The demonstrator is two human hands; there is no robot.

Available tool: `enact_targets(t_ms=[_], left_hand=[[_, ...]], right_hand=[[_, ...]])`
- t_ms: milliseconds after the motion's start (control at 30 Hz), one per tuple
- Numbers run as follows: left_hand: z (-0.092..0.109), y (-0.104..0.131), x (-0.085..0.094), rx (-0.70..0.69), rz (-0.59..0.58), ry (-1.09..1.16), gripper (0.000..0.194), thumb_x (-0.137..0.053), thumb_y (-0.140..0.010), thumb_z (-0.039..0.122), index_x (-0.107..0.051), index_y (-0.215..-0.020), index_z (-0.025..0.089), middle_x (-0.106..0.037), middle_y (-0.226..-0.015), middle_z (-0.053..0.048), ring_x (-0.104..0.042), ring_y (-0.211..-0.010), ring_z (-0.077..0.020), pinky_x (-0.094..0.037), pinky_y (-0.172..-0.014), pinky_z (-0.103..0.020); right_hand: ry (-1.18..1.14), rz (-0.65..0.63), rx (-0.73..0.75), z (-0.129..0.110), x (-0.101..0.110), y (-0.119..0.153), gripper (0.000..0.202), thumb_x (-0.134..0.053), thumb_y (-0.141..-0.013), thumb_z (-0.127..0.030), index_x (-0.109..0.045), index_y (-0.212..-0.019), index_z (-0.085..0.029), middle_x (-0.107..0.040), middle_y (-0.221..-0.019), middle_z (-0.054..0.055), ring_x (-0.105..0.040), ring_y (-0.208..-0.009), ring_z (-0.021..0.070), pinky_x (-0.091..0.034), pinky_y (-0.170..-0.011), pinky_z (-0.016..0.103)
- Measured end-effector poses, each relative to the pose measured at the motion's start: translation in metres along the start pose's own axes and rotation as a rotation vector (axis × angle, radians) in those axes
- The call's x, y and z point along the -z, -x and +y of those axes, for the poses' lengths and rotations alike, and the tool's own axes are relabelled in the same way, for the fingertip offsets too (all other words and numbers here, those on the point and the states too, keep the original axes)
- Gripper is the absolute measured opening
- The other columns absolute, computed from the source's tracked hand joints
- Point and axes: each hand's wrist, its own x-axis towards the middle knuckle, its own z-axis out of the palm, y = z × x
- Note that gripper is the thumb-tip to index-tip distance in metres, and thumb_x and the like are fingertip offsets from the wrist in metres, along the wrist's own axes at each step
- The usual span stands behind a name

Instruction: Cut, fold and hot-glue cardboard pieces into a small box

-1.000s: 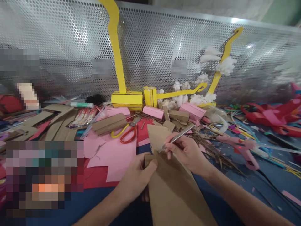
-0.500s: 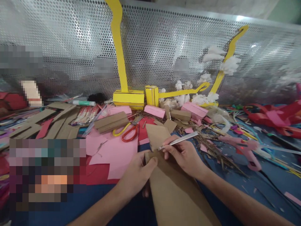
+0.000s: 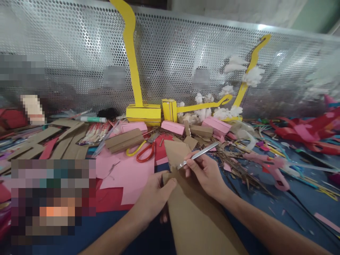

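A long piece of brown cardboard (image 3: 202, 219) lies at a slant in front of me, its pointed end away from me. My left hand (image 3: 156, 194) grips its left edge, thumb on top and fingers underneath. In my right hand (image 3: 203, 173) is a slim silver craft knife (image 3: 200, 153), pinched like a pen. Its tip touches or nearly touches the cardboard just beyond my left thumb. Beyond my left hand, scissors (image 3: 145, 152) with a red and a yellow handle rest on pink paper (image 3: 132, 173).
A pink glue gun (image 3: 273, 166) with a black cord lies at the right. Yellow card shapes (image 3: 143, 113) stand by the perforated metal panel (image 3: 170, 53). Cardboard strips (image 3: 71, 138) are piled at left, and brown twigs (image 3: 244, 173) are scattered right of my hands.
The knife and my right hand have shifted slightly, and the knife now slants more steeply. My left hand keeps its hold on the cardboard. The whole view has moved a little.
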Motion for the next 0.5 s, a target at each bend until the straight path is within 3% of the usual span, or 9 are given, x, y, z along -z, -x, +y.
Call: enact_targets(t_ms=[500], left_hand=[[-0.0002,-0.0001,-0.0010,0.007,0.015,-0.025,0.037,-0.056,-0.088,0.056,-0.051,-0.086,0.019,-0.059,-0.049,0.002,-0.044,-0.026,-0.0079,-0.035,-0.024,-0.014]], right_hand=[[-0.003,-0.037,-0.004,-0.0091,0.0071,-0.0091,0.028,-0.060,-0.098,-0.047,-0.061,-0.096,-0.018,-0.067,-0.069,0.000,-0.066,-0.060,0.0157,-0.052,-0.065,0.029]])
